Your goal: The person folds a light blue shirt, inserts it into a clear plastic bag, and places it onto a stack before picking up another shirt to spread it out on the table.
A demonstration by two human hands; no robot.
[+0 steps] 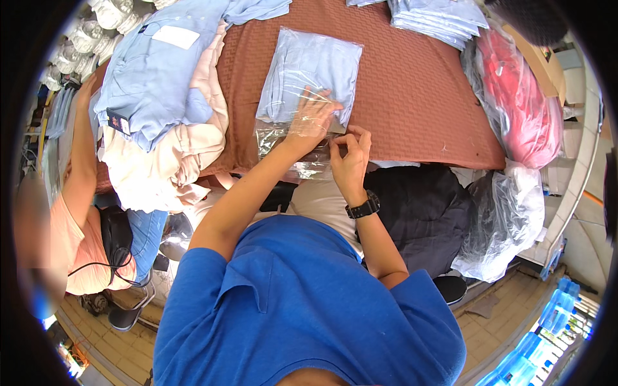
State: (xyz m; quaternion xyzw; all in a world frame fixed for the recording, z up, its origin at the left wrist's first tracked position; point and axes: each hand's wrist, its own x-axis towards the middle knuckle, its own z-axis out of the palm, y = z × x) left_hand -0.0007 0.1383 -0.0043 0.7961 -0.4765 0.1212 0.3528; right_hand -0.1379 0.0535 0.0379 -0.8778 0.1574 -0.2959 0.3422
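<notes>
A folded light-blue shirt (314, 64) lies in a clear plastic bag (309, 168) on the brown-covered table. My left hand (312, 116) rests flat over the shirt's lower part, fingers stretched out. Glints of film cross its back, so it seems to be inside the bag, whose loose end hangs around the wrist. At the bag's lower right edge my right hand (351, 156) is closed in a pinch, thumb and forefinger together on the film. A black watch sits on the right wrist.
Light-blue shirts (151, 77) lie heaped over cream garments (170, 157) on the left. Bagged shirts (438, 19) are stacked at the far right, beside a bagged red bundle (518, 96). A black bundle (418, 212) sits by my right arm. Another person's arm (82, 148) reaches in at left.
</notes>
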